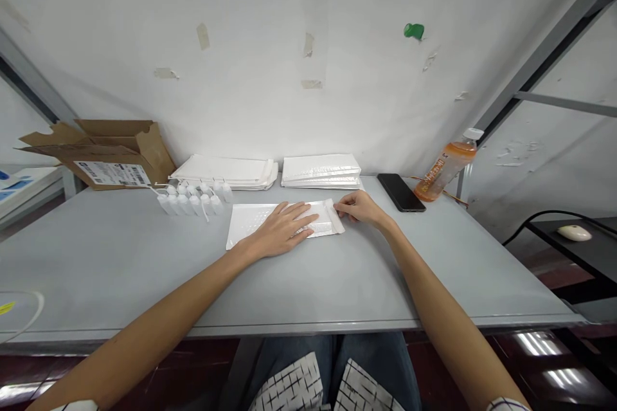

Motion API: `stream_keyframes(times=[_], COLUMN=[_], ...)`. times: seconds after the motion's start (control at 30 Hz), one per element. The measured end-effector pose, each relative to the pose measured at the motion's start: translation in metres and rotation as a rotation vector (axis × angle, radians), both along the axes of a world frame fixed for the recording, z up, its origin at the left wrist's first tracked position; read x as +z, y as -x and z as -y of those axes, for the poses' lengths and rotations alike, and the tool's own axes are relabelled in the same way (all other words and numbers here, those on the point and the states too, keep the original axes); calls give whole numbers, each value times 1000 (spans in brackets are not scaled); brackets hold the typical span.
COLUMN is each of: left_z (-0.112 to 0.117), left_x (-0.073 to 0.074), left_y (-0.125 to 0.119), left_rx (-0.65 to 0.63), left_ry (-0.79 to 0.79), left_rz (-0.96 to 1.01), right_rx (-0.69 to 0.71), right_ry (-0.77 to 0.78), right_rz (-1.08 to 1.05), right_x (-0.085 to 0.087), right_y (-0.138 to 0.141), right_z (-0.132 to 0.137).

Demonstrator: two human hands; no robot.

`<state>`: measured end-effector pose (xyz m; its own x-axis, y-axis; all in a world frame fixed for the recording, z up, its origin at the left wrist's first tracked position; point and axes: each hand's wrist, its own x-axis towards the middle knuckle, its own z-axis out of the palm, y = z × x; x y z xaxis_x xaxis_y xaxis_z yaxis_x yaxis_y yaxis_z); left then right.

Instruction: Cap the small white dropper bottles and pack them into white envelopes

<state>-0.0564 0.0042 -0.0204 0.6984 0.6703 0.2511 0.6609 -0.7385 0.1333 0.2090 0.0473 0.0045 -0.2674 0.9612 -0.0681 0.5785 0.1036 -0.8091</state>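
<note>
A white bubble mailer (250,218) lies flat on the grey table, its flap end pointing right. My left hand (282,231) rests on top of it, palm down, with the fingers stretched out. At the flap end, my right hand (357,206) pinches the edge of the flap (333,217) between thumb and fingertips. Left of the mailer stand several small white bottles (193,199) in a cluster. Behind it lie two piles of white mailers, a left stack (222,170) and a right stack (321,170).
An open cardboard box (110,154) stands at the back left. On the right are a black phone (401,192) and a leaning bottle of orange drink (446,166). A white wall closes off the back. A computer mouse (574,233) sits on a lower stand at far right.
</note>
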Motion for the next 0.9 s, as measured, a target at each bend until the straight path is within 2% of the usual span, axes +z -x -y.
stream_keyframes(times=[0.17, 0.3, 0.4, 0.5, 0.63, 0.9], left_z=[2, 2, 3, 3, 2, 0], left_x=[0, -1, -1, -1, -3, -2], left_y=[-2, -4, -5, -5, -5, -2], left_rx=[-12, -6, -3, -9, 0, -5], left_ry=[-63, -83, -91, -108, -102, -71], left_rz=[-57, -59, -61, -59, -44, 48], right_rx=[2, -49, 18, 113, 150, 192], right_ry=[84, 113, 92, 89, 35, -184], right_rz=[-81, 13, 42, -78, -146, -42], right_x=[0, 0, 2, 3, 0, -12], right_y=[5, 8, 15, 23, 31, 31], right_z=[1, 1, 4, 8, 10, 4])
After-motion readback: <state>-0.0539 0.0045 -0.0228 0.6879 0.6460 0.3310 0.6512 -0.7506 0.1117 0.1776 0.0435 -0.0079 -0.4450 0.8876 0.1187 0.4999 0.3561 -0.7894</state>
